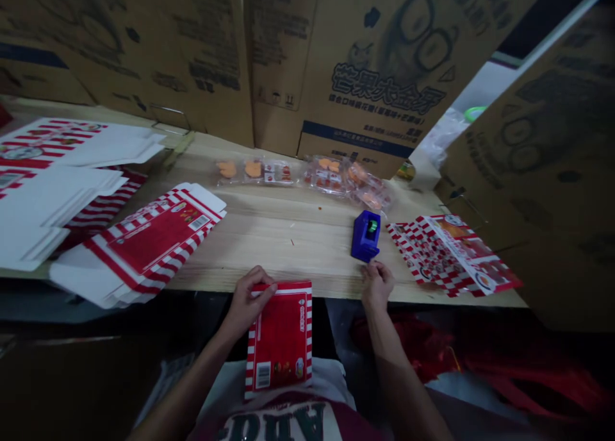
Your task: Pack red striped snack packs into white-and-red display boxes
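Observation:
My left hand [253, 302] grips the upper left corner of a red and white striped carton [283, 338], thumb on top. The carton lies against my body at the table's front edge, its barcode toward me. At the near end of a blue tape dispenser [364, 239], my right hand [377, 283] has its fingers pinched together, close to the cutting edge. A roll of green tape [372, 225] sits in the dispenser. Whether a strip of tape is between those fingers is too small to make out.
Flat striped cartons [158, 242] and white-backed card sheets [43, 204] lie on the left. Small clear packets [331, 175] with orange pieces line the back. Red checked packaging [446, 252] rests at right. Big cardboard boxes [355, 75] stand behind the wooden table [269, 236].

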Action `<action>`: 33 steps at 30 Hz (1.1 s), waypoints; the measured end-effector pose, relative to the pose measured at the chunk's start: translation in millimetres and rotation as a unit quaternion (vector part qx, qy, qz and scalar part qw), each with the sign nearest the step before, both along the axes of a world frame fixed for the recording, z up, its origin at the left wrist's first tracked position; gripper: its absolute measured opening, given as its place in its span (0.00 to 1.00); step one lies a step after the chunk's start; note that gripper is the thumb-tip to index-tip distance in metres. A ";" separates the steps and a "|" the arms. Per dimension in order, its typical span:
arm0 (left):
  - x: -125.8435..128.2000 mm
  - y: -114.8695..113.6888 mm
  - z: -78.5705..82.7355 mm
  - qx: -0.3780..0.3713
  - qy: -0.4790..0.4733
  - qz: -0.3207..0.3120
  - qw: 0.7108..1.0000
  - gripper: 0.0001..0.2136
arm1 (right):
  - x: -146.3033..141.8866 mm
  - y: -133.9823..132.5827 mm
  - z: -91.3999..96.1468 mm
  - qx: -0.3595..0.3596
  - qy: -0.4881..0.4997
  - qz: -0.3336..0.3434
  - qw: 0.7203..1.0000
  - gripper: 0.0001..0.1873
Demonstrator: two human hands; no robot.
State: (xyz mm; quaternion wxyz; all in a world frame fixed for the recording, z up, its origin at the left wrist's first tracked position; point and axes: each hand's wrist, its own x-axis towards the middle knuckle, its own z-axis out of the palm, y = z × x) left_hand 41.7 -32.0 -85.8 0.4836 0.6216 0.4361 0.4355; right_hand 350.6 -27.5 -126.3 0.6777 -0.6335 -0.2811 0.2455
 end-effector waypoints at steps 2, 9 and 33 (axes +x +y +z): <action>0.8 -0.2 -0.5 -0.004 -0.007 -0.004 1.000 0.09 | -12.2 1.9 22.1 -0.017 -0.003 0.080 0.997 0.14; 8.6 -0.2 0.5 0.012 -0.011 -0.044 0.999 0.08 | -81.0 59.4 113.0 -0.049 -0.231 0.741 0.629 0.13; 7.0 -21.0 16.5 0.033 -0.048 -0.036 0.998 0.02 | -110.7 49.6 51.0 -0.347 0.159 0.761 0.525 0.28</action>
